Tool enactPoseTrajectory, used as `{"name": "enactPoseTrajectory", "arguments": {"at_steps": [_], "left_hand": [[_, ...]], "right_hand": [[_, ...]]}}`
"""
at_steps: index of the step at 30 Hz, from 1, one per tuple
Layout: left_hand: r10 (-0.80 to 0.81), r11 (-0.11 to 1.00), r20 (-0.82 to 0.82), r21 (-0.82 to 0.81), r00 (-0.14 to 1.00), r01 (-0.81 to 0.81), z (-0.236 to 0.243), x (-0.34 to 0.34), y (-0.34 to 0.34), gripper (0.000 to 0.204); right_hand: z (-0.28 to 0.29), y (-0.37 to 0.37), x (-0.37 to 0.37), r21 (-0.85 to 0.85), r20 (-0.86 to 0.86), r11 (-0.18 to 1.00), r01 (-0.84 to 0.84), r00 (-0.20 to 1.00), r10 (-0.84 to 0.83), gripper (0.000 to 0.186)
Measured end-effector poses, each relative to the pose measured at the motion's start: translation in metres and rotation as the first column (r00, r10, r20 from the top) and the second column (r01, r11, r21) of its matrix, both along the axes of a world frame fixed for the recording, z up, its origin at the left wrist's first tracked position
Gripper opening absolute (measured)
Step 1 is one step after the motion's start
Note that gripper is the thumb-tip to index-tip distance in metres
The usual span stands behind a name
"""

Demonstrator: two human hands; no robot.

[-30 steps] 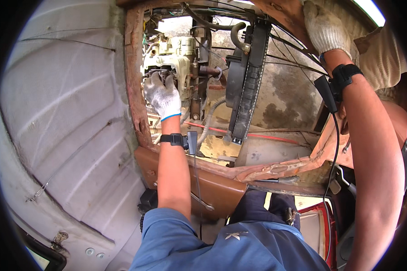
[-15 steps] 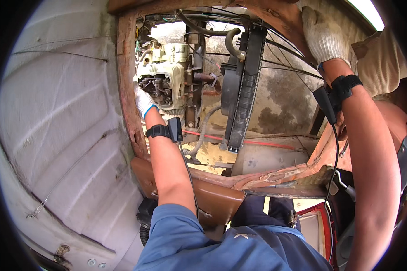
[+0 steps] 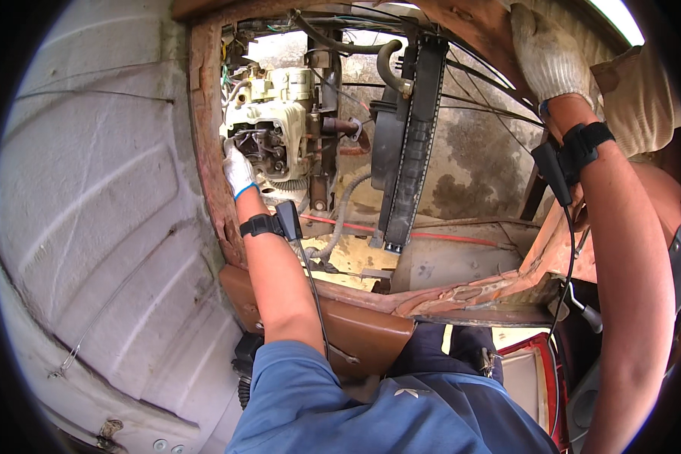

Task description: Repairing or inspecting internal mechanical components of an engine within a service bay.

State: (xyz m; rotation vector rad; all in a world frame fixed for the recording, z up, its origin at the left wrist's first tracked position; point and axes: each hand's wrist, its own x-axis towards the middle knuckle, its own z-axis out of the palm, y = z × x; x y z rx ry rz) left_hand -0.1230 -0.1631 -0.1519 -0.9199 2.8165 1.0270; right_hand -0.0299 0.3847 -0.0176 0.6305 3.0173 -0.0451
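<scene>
Sitting in the upper left of the frame, the cream metal engine with an open, dark cavity (image 3: 266,142) has its far-left side hidden behind the rusty brown metal frame (image 3: 206,144). The left hand in a white knit glove (image 3: 239,171) is at the engine's lower-left edge; its fingertips are hard to make out, and I cannot tell whether they grip anything. At upper right, the right hand in a white knit glove (image 3: 552,59) lies against the frame, back showing, its grip unclear. Beige ribbed fabric (image 3: 637,106), right of it, is partly cut off by the dark rim. The 2 wrists wear black straps (image 3: 259,225).
</scene>
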Motion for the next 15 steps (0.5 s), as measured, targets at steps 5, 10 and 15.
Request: {"name": "enactPoseTrajectory", "arguments": {"at_steps": [5,10,15], "left_hand": [[-0.034,0.997,-0.044,0.064,0.998,0.036,0.015,-0.004,0.017,0.065],[-0.119,0.991,-0.009,-0.070,0.993,0.118,0.012,-0.003,0.007,0.061],[-0.068,0.993,-0.063,-0.104,0.996,0.061,0.008,0.003,0.009,0.064]], "right_hand": [[-0.003,0.001,-0.005,-0.076,-0.063,0.996,0.038,0.997,-0.043,0.037],[0.021,-0.017,-0.003,-0.248,-0.049,0.912,0.328,0.936,-0.350,0.047],[0.030,-0.022,-0.007,-0.239,-0.001,0.896,0.374,0.923,-0.385,0.053]]}}
